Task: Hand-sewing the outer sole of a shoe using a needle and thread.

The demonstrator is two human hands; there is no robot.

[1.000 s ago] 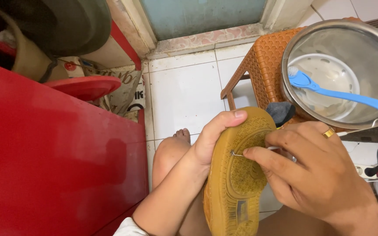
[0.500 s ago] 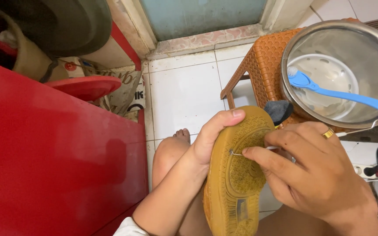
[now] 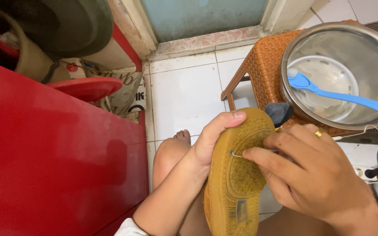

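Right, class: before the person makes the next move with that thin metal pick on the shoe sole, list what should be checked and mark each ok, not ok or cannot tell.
1. Shoe held firm: left hand wraps its edge, sole up. Ok.
2. Thin metal pick pinched in right hand: ok.
3. Pick tip touching the sole: it lies at the tread, but whether it sits in a groove, cannot tell.
4. Left thumb apart from the tip: near it, but not in its way. Ok.
5. Blue brush close by: rests across the steel bowl on the orange stool. Ok.
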